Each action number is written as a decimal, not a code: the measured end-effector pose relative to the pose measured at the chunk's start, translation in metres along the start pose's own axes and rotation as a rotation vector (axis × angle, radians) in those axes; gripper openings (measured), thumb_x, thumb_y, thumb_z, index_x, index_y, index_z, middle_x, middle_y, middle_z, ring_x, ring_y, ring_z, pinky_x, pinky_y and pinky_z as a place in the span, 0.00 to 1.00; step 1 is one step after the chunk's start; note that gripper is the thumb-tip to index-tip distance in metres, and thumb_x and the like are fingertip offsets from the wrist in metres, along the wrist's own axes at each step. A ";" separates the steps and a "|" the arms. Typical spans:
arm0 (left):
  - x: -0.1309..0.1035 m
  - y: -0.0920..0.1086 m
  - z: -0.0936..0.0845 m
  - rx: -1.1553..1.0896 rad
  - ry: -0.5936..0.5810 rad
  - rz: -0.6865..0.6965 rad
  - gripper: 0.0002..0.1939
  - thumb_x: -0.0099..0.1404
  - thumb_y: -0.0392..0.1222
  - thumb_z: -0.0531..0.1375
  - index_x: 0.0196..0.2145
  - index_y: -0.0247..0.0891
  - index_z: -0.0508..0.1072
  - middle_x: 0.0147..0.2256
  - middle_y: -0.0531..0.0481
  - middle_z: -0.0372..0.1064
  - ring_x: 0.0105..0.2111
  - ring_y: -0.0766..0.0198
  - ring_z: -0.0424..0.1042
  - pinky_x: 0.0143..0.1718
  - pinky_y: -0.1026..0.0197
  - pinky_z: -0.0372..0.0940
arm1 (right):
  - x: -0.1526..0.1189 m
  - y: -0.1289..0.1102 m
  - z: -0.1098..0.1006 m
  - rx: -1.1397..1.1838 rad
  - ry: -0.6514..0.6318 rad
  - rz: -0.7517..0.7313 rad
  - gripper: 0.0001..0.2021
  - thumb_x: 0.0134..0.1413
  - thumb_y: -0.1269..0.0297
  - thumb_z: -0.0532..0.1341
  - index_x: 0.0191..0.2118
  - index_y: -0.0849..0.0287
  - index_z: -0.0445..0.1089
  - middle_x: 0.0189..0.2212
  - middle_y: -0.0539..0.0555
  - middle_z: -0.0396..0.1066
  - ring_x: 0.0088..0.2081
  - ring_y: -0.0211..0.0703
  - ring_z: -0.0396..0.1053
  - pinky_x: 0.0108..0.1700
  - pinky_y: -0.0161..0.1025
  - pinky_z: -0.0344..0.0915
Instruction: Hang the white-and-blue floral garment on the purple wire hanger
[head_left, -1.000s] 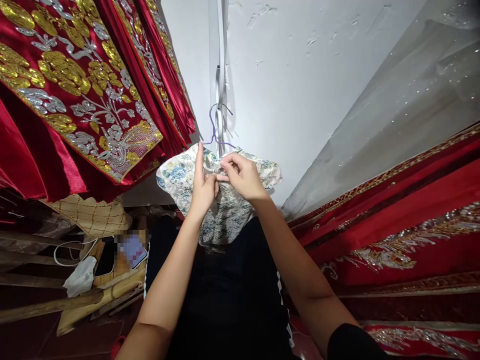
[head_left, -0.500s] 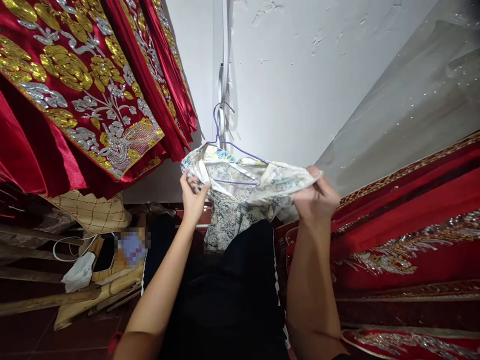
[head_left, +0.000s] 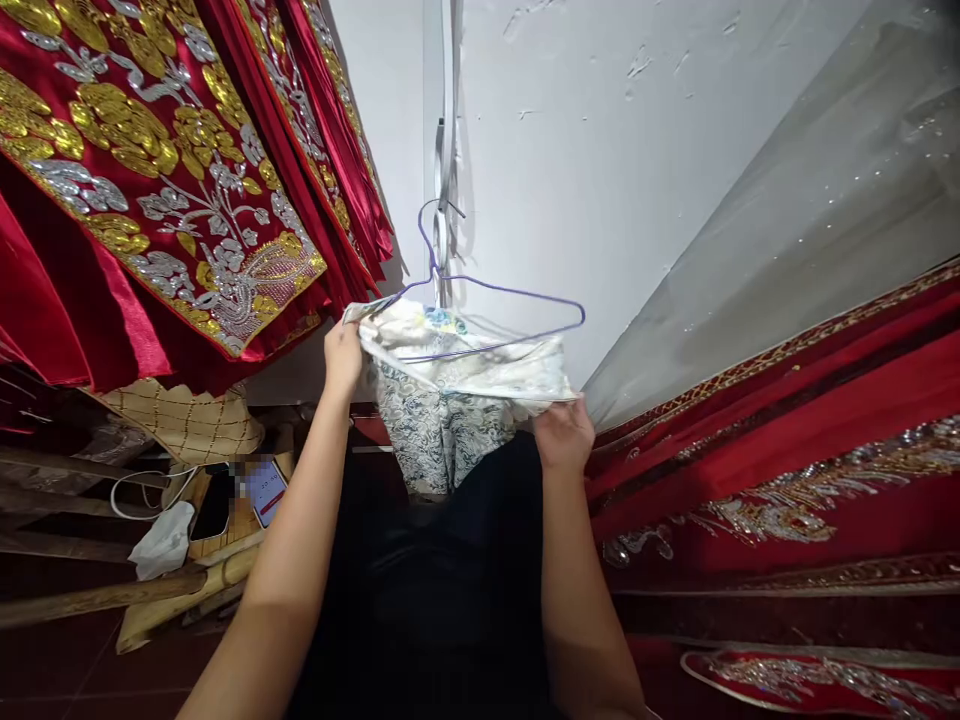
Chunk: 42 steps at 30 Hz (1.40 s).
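A white garment with a blue-grey pattern hangs low on a purple wire hanger. The hanger's hook sits on a white fixture at the wall. My left hand is closed on the garment's upper left edge, close to the hanger's left arm. At the garment's right side, my right hand pinches the cloth below the hanger's right end. That right end is bare, standing above the cloth, while the lower bar runs behind or inside the neckline; which, I cannot tell.
Red costumes with gold and silver sequins hang at upper left. More red beaded cloth and sheer sparkling fabric fill the right. At lower left, phones, a white cable and crumpled tissue lie near bamboo poles.
My right hand has moved left and down with the cloth, and the hanger's right end has come out of the garment. My left hand has shifted left, still gripping the fabric.
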<state>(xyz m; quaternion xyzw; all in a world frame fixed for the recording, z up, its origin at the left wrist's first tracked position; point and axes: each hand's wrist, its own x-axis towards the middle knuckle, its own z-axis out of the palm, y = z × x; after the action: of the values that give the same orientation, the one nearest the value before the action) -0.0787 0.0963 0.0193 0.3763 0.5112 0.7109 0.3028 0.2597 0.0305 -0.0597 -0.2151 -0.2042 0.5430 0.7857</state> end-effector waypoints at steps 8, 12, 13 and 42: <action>-0.083 -0.029 -0.043 -0.603 0.178 -0.594 0.09 0.61 0.35 0.54 0.38 0.36 0.73 0.35 0.45 0.77 0.43 0.57 0.76 0.46 0.57 0.71 | -0.024 0.023 0.032 -0.231 -0.061 0.251 0.10 0.51 0.58 0.66 0.39 0.53 0.71 0.29 0.47 0.72 0.33 0.37 0.72 0.45 0.38 0.72; -0.105 -0.009 -0.026 -0.547 0.156 -0.508 0.10 0.64 0.38 0.55 0.39 0.37 0.75 0.42 0.46 0.78 0.48 0.57 0.75 0.48 0.58 0.70 | -0.045 0.028 0.062 -0.699 -0.245 0.225 0.24 0.53 0.53 0.67 0.55 0.50 0.70 0.41 0.51 0.75 0.41 0.40 0.73 0.49 0.41 0.70; -0.113 -0.001 -0.019 -0.518 0.109 -0.446 0.11 0.65 0.40 0.55 0.40 0.38 0.76 0.44 0.47 0.78 0.49 0.57 0.75 0.49 0.58 0.70 | -0.050 0.030 0.069 -0.798 -0.326 0.246 0.22 0.56 0.49 0.65 0.53 0.52 0.72 0.42 0.53 0.75 0.41 0.42 0.73 0.48 0.41 0.70; -0.066 0.015 -0.075 1.067 -1.027 0.335 0.19 0.63 0.62 0.60 0.31 0.44 0.78 0.32 0.43 0.76 0.44 0.45 0.73 0.59 0.43 0.55 | 0.000 -0.062 0.153 -1.166 -0.708 0.098 0.06 0.48 0.68 0.64 0.33 0.62 0.79 0.30 0.55 0.77 0.30 0.43 0.72 0.29 0.36 0.66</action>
<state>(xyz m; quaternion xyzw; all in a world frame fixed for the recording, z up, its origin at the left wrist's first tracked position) -0.1077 0.0005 0.0040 0.8281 0.5165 0.1392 0.1679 0.2226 0.0286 0.1017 -0.4217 -0.6979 0.4167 0.4019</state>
